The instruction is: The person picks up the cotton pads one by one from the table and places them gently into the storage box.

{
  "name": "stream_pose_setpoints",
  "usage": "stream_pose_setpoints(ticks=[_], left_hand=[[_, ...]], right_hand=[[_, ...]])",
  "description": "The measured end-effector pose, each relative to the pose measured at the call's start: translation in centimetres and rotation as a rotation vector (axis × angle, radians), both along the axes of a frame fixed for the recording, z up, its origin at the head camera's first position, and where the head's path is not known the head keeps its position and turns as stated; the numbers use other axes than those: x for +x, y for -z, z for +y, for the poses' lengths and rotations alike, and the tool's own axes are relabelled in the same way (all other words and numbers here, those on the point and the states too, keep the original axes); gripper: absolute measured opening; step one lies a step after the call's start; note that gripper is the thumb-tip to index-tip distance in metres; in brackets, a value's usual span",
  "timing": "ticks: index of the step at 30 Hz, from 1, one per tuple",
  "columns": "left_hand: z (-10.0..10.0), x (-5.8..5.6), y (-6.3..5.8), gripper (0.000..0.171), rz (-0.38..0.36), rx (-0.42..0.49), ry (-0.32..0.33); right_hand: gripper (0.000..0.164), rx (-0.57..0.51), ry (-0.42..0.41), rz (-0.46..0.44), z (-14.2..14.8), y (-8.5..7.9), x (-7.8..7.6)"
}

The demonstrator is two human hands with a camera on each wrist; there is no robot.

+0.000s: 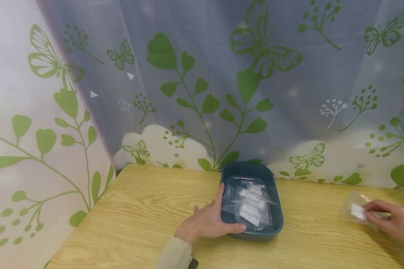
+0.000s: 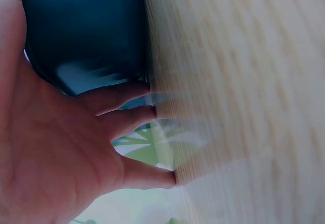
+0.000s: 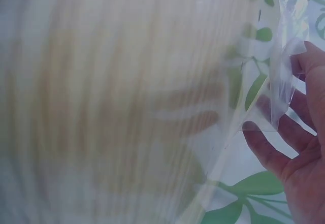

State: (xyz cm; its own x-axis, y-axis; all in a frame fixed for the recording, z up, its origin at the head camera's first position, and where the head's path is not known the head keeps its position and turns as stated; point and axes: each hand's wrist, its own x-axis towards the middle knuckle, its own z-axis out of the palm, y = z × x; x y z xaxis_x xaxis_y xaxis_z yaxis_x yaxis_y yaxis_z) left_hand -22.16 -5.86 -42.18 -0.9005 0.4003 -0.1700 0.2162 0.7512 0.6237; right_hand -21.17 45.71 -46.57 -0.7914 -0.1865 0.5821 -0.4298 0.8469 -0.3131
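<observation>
A dark blue plastic bin stands on the wooden table against the curtain. Inside it lie several clear plastic bags with white pieces in them. My left hand rests at the bin's near left corner, thumb along the front rim. Its spread, mostly straight fingers reach down beside the bin to the tabletop in the left wrist view. To the right of the bin, my right hand pinches another clear plastic bag with a white piece. That bag hangs just above the table.
The wooden tabletop extends left and right of the bin. A curtain printed with green leaves and butterflies hangs along the back edge, and a pale printed curtain covers the left side.
</observation>
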Motion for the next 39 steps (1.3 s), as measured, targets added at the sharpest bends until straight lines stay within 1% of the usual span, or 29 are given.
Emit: stream_pose_setpoints(ticks=[5,8,10,14,17,24,26,31,39], left_hand=[[0.0,0.0,0.0,0.13,-0.001,0.0,0.0],[0.0,0.1,0.0,0.131,0.007,-0.006,0.0],[0.0,0.2,0.0,0.132,0.015,-0.008,0.0],[0.0,0.2,0.0,0.132,0.024,-0.013,-0.003],[0.1,0.1,0.1,0.132,0.023,-0.018,-0.005],[0.2,0.1,0.1,0.132,0.025,-0.01,-0.005],[0.2,0.1,0.1,0.132,0.023,-0.007,-0.003],[0.1,0.2,0.0,0.133,0.02,-0.014,-0.006],[0.0,0.0,0.0,0.133,0.022,-0.016,0.0]], right_hand=[[0.022,0.056,0.033,0.047,-1.2,-0.6,0.3],[0.023,0.081,0.052,0.043,-2.1,-1.0,0.6],[0.022,0.083,0.05,0.034,-2.7,-1.3,0.7],[0.023,0.08,0.028,0.044,-3.7,-2.0,0.7],[0.028,0.073,0.001,0.065,-4.5,-2.5,0.7],[0.032,0.07,-0.023,0.051,-6.3,-3.3,0.9],[0.035,0.069,-0.039,0.067,-6.9,-3.4,1.1],[0.042,0.044,-0.129,0.144,-8.5,-3.7,1.2],[0.05,-0.016,-0.247,0.197,-10.5,-4.3,0.9]])
